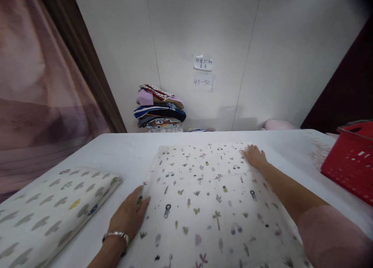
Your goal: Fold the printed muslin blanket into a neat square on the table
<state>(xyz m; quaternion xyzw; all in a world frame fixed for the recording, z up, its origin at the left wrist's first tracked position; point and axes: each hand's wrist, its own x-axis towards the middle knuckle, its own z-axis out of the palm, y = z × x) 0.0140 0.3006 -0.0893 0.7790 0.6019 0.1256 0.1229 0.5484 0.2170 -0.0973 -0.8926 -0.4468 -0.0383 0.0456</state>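
A white cloth (pixel 204 206) printed with flamingos, palm trees and cacti lies spread in front of me, its near end running out of view. My left hand (pixel 129 211) rests against its left edge, thumb on top and fingers apart. At the far right corner, my right hand (pixel 255 156) touches the fabric with fingers spread, the arm reaching along the right side. Neither hand visibly grips the cloth. To the left lies a folded white cloth (pixel 58 206) with grey cloud shapes, apart from my left hand.
The white table (pixel 134 147) reaches to a wall. Behind its far edge stands a stack of folded fabrics (pixel 160 108), and a pink rounded thing (pixel 279 124) shows farther right. A red perforated basket (pixel 351 163) is at right. A curtain (pixel 49 105) hangs left.
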